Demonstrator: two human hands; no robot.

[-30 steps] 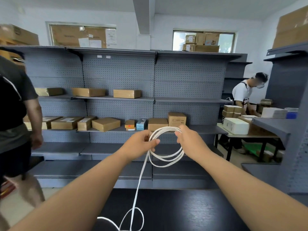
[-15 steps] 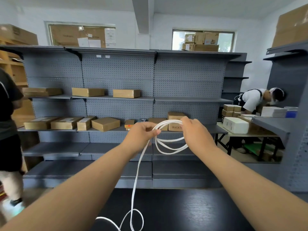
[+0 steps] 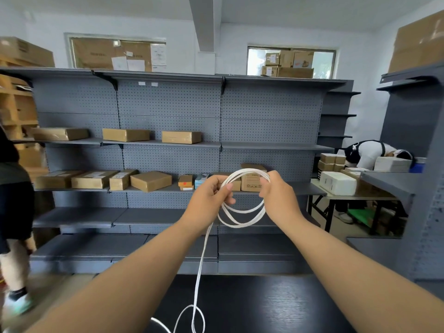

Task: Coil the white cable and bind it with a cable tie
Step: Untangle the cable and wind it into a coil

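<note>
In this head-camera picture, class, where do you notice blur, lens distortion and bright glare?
Head view: the walking person at the left edge is motion-blurred; the shelf lines bow from the wide lens; the window is washed out; both hands and the white cable stay sharp.

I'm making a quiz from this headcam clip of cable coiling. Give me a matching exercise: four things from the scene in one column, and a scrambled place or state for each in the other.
Things
1. left hand
2. right hand
3. loose cable tail
4. small orange box

Places or states
A. on the grey shelf, left of the hands
B. pinching the coil's left side
C. hanging down to the black table
D. gripping the coil's right side

Pairs: 1-B, 2-D, 3-C, 4-A
</note>
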